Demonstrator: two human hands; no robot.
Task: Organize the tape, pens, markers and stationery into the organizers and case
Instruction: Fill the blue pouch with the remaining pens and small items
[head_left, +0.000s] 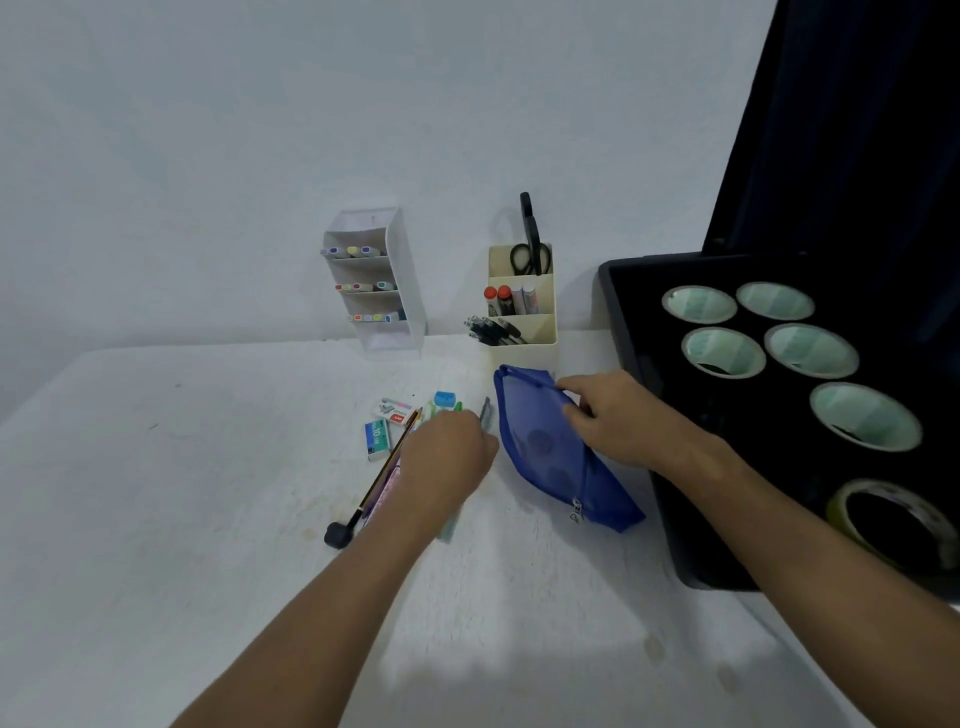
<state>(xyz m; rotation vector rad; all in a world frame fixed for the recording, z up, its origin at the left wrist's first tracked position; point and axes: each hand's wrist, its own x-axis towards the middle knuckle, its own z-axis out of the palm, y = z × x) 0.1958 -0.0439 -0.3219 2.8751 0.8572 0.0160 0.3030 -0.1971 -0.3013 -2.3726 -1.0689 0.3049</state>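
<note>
The left hand (447, 457) lies over the loose stationery, and its fingers are hidden beneath the back of the hand, so I cannot tell whether they hold anything. Under it a pencil (392, 462) shows in part, ending in a dark cap near the tabletop's (182, 519) middle; a pale ruler-like strip beside it is too covered to name. A blue eraser (445, 399), two small boxes (378, 439) and a grey clip (486, 410) lie just beyond the hand. The right hand (618, 421) rests on the blue pouch (540, 447), its fingers curled at the upper edge, pinching the mesh near the zip line.

The black case (639, 332) at right is cut off by the frame edge; its raised lid leans up behind. Tape rolls (722, 353) sit in it, one yellowish roll nearest the camera. Against the wall stand a white organizer (400, 270) with markers on three shelves and a cream organizer (543, 332) holding scissors (530, 249), markers and pens.

The tabletop is white and faintly stained; the wall is plain and pale.
</note>
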